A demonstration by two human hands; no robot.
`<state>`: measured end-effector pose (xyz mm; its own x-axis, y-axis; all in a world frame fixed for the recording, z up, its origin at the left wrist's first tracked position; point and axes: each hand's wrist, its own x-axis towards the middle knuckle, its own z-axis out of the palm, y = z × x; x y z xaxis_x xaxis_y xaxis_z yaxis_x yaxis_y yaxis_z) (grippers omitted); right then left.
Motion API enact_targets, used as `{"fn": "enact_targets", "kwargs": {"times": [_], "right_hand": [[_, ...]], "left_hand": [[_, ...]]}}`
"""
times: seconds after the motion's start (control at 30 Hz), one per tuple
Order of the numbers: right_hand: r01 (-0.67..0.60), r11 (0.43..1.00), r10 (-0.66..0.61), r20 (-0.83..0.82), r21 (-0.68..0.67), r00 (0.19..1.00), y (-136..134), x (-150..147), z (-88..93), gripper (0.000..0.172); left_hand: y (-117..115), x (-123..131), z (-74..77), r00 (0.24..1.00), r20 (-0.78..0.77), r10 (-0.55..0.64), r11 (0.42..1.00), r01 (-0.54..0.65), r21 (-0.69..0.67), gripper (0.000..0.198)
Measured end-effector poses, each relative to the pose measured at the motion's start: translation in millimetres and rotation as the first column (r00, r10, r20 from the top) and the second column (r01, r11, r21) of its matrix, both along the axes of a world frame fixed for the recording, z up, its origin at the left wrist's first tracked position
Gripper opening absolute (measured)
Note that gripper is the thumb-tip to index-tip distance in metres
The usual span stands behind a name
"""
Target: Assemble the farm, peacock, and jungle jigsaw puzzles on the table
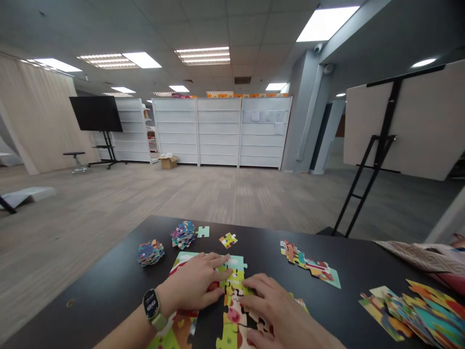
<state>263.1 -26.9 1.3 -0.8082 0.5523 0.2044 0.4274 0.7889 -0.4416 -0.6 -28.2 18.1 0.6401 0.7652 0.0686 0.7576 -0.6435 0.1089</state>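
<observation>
A partly joined colourful jigsaw puzzle (pixel 232 317) lies on the black table (pixel 109 286) right in front of me. My left hand (pixel 198 286), with a smartwatch on the wrist, rests flat on the puzzle's left part, fingers stretched toward the middle. My right hand (pixel 271 305) lies flat on the right part, fingers pressing down on the pieces near the centre seam. Neither hand lifts a piece.
Two small stacks of loose pieces (pixel 150 253) (pixel 183 234) sit at the left. Single pieces (pixel 203 231) (pixel 228 239) lie beyond the puzzle. A joined strip (pixel 310 265) lies to the right, another colourful puzzle (pixel 410 308) at the far right, patterned cloth (pixel 425 254) behind it.
</observation>
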Motion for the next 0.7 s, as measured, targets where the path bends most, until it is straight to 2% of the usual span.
{"fn": "enact_targets", "kwargs": {"times": [0.13,0.27,0.37,0.57,0.7], "right_hand": [[0.013,1.000,-0.012,0.024,-0.026,1.000,1.4,-1.4,-0.9,0.035],[0.025,0.999,-0.024,0.016,-0.026,1.000,-1.9,-5.7,4.3,0.048],[0.010,1.000,-0.009,0.042,-0.017,0.999,-3.8,-8.2,9.6,0.050],[0.039,0.999,-0.036,0.099,-0.037,0.994,-4.5,-8.3,12.8,0.050],[0.052,0.995,-0.045,0.085,-0.082,0.995,-5.5,-8.6,12.1,0.049]], "left_hand": [[-1.1,3.1,2.6,0.996,0.084,0.006,0.999,-0.003,-0.045,0.039],[-0.1,4.8,1.4,0.992,0.123,0.030,0.994,-0.016,-0.113,0.043],[2.2,3.1,-3.2,0.986,0.153,0.061,0.987,-0.037,-0.156,0.051],[7.9,-3.1,-13.8,0.963,0.266,0.031,0.992,0.003,-0.125,0.054],[10.5,-2.8,-19.2,0.959,0.272,0.077,0.992,-0.047,-0.115,0.055]]}}
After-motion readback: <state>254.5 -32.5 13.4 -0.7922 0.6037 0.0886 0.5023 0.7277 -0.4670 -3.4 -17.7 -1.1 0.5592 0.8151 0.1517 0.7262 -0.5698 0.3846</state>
